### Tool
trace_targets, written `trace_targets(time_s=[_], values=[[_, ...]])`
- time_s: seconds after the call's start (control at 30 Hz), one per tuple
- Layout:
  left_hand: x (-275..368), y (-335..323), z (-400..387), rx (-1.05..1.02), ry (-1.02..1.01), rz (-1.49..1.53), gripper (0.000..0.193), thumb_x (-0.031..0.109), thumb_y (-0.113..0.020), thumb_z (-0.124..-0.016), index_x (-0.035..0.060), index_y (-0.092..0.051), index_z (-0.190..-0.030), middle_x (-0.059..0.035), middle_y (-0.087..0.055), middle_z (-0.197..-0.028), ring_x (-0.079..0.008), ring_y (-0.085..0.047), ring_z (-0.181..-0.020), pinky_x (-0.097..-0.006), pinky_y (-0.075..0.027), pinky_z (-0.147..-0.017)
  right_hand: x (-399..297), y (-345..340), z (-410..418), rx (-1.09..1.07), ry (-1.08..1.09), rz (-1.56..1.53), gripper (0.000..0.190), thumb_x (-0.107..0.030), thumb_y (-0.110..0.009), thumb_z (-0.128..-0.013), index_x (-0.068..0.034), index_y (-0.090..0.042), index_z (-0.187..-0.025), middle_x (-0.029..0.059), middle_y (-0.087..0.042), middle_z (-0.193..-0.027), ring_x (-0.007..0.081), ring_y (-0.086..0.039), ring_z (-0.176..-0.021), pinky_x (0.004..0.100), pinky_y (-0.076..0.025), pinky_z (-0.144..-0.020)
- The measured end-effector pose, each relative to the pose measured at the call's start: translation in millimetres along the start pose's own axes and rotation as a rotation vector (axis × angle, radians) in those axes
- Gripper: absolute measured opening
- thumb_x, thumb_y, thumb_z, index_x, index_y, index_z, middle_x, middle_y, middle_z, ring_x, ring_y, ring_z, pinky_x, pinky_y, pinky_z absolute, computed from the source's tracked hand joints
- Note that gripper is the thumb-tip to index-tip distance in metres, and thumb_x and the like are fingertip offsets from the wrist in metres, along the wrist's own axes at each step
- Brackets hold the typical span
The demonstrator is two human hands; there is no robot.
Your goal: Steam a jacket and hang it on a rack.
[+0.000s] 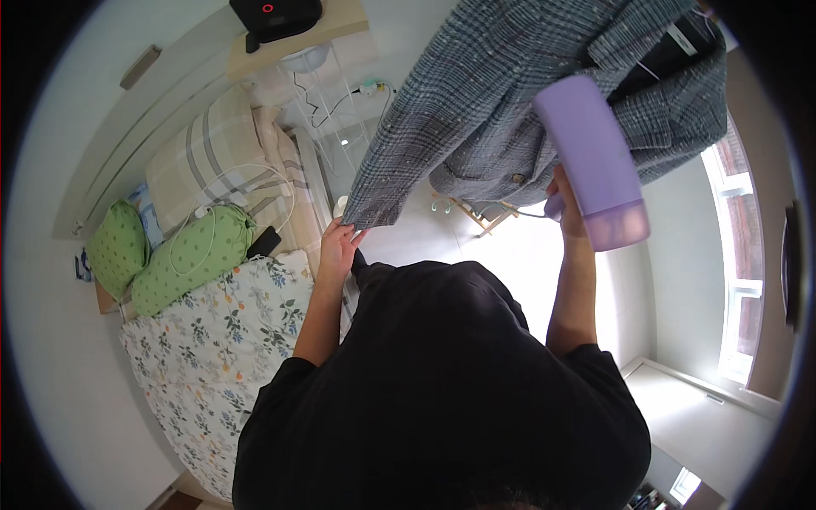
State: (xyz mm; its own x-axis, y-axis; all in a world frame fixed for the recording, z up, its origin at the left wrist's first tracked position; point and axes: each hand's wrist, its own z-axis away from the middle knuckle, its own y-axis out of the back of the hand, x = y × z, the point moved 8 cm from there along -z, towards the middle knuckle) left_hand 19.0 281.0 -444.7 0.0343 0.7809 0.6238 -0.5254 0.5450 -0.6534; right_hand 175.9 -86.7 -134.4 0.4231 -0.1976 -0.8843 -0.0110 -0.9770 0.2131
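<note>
A grey-blue checked tweed jacket (pixel 484 95) hangs before me at the upper right, one sleeve stretched down towards the left. My left hand (pixel 338 245) pinches the cuff of that sleeve between thumb and fingers. In my right hand (pixel 569 201) is a purple handheld garment steamer (pixel 590 146) with a translucent water tank at its near end; the hand's fingers are partly hidden behind its body. The steamer is held in front of the jacket's body, near a button. Whether it touches the cloth I cannot tell.
On the left is a bed with a floral quilt (pixel 210 344), green pillows (pixel 194 261), a white cable and a black phone-like object (pixel 264 242). A wooden shelf (pixel 306 35) holds a black device. Behind the jacket stands a wooden-legged item (pixel 488 223). A window (pixel 739 255) is at right.
</note>
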Motion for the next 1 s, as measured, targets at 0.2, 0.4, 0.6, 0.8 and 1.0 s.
trace_targets(time_s=[0.2,0.4,0.6,0.8,1.0], values=[[-1.8,2.1,-0.6,-0.005,-0.006,-0.025,0.029,-0.002,-0.049,-0.084,0.0008,-0.048,-0.112,-0.012,-0.059,-0.112,-0.0269,-0.056,-0.11,-0.049,-0.042,-0.102,-5.7,3.4,-14.7,0.102,0.099,0.025,0.007,-0.006,-0.068,-0.084,-0.002,-0.064,-0.08,0.0057,-0.058,-0.061,0.0136,-0.056,-0.051,0.0264,-0.043,-0.05],[0.5,8.8,-0.7,0.027,-0.013,0.009,0.023,-0.006,-0.049,-0.082,0.0023,-0.05,-0.103,-0.0123,-0.063,-0.106,-0.0266,-0.06,-0.106,-0.0487,-0.045,-0.099,60.7,7.8,9.8,0.089,-0.118,0.072,0.009,-0.009,-0.069,-0.085,-0.002,-0.065,-0.082,0.0049,-0.059,-0.061,0.0135,-0.056,-0.051,0.0267,-0.043,-0.049],[2.0,5.0,-0.5,0.002,-0.009,-0.01,0.029,-0.004,-0.048,-0.083,0.0014,-0.048,-0.112,-0.0121,-0.059,-0.113,-0.0267,-0.055,-0.111,-0.0504,-0.04,-0.104,153.7,25.6,58.7,0.052,-0.086,0.317,0.018,-0.014,-0.07,-0.086,0.0,-0.062,-0.08,0.0061,-0.057,-0.061,0.0142,-0.056,-0.053,0.0289,-0.044,-0.051],[1.3,1.0,-1.0,0.026,-0.005,-0.013,0.022,-0.006,-0.049,-0.083,0.0024,-0.05,-0.103,-0.0127,-0.062,-0.108,-0.0257,-0.059,-0.107,-0.048,-0.045,-0.1,193.7,26.5,100.9,0.071,-0.449,0.281,0.02,-0.017,-0.069,-0.087,0.001,-0.062,-0.08,0.0054,-0.058,-0.061,0.0142,-0.056,-0.053,0.0295,-0.044,-0.051],[-2.7,5.0,-6.6,-0.03,0.006,-0.031,0.028,-0.003,-0.049,-0.083,0.003,-0.047,-0.11,-0.0123,-0.058,-0.114,-0.026,-0.055,-0.111,-0.0493,-0.04,-0.104,195.7,30.4,95.9,0.023,-0.353,0.321,0.019,-0.016,-0.068,-0.087,0.002,-0.061,-0.083,0.0049,-0.058,-0.063,0.0137,-0.057,-0.055,0.0281,-0.046,-0.052]])
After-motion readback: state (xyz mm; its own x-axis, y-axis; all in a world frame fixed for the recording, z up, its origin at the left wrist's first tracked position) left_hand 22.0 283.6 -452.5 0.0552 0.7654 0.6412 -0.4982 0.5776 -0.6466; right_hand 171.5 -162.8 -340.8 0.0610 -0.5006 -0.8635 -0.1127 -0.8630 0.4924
